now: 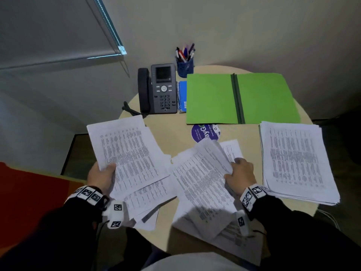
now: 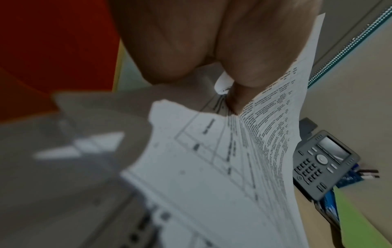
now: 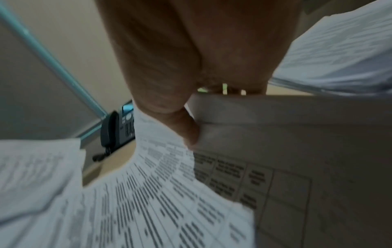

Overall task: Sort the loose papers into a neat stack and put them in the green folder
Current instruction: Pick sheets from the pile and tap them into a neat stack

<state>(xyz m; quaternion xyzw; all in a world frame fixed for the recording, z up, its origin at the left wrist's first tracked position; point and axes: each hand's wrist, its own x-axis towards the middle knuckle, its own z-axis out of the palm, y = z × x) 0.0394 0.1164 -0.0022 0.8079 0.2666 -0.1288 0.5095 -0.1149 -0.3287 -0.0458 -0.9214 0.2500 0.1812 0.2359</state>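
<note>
I see the round tabletop (image 1: 170, 132). The green folder (image 1: 211, 98) lies open at its far edge. A squared paper stack (image 1: 295, 161) sits at the right edge. My left hand (image 1: 101, 177) pinches a fanned sheaf of papers (image 1: 132, 153) at the near-left edge. My right hand (image 1: 241, 176) grips loose sheets (image 1: 199, 178) near the centre, thumb on top.

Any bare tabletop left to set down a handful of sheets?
One patch of table, bordered by the phone, green folder, round sticker and left hand's sheets. Near edge is crowded with loose papers; right side holds the stack.
</note>
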